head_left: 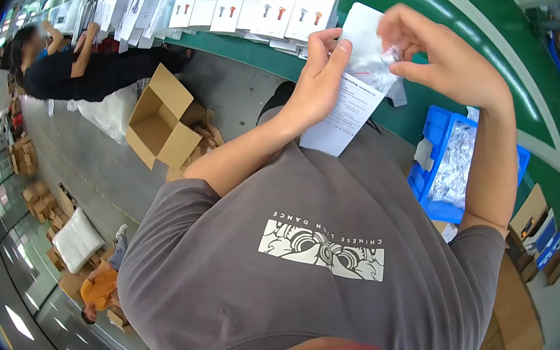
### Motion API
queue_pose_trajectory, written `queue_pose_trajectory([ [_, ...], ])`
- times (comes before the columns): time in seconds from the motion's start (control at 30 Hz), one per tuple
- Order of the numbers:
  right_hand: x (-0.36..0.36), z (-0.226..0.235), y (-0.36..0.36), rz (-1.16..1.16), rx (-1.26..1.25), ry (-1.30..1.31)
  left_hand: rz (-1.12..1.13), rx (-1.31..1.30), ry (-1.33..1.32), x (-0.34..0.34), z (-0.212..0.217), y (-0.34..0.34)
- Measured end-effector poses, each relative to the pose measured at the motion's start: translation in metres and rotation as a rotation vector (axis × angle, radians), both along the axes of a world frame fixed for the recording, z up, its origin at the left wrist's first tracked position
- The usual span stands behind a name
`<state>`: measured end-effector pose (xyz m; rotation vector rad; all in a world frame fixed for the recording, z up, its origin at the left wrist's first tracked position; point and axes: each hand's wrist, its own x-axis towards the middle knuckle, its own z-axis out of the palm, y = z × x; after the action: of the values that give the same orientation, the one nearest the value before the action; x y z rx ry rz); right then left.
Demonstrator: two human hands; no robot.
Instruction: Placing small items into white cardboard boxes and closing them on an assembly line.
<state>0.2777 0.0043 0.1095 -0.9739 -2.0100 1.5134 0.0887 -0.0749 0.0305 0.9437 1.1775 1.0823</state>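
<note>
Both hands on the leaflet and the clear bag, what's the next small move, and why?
Probably slide the bag flat against the leaflet. The right hand pinches the bag at the leaflet's top edge, while the left hand steadies the leaflet from the side.

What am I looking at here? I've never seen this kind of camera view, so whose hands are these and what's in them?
This is one wide fisheye picture from a camera worn on a person's head, looking down over their grey shirt. Edges bend near the rim. The left hand and right hand together hold a white printed leaflet and a small clear plastic bag. Beyond them runs a green conveyor belt carrying white product boxes. A blue bin of clear packets sits to the right, an open cardboard box on the floor, and another person works further along.
</note>
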Motion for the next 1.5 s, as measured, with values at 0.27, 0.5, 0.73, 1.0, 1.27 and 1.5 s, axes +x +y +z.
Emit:
queue_pose_trajectory([
  [0.27, -0.04, -0.017, 0.009, 0.621, -0.037, -0.624, -0.015, 0.13, 0.122, -0.001, -0.021, -0.01],
  [0.5, -0.022, -0.004, -0.009, 0.214, 0.263, -0.41, 0.095, 0.035, -0.033, -0.016, -0.012, -0.013],
  [0.73, -0.012, -0.028, -0.021, 0.32, 0.32, -0.347, 0.018, 0.105, -0.023, -0.015, -0.025, -0.014],
  [1.0, -0.012, -0.077, -0.065, -0.24, -0.006, 0.244, -0.142, 0.24, -0.084, -0.043, -0.035, -0.02],
  [1.27, -0.015, -0.083, -0.049, -0.39, 0.121, 0.436, -0.429, 0.283, -0.048, -0.067, -0.025, -0.007],
  [1.5, -0.023, -0.06, -0.015, -0.34, 0.287, 0.055, -0.491, 0.373, 0.121, -0.058, -0.019, -0.004],
])
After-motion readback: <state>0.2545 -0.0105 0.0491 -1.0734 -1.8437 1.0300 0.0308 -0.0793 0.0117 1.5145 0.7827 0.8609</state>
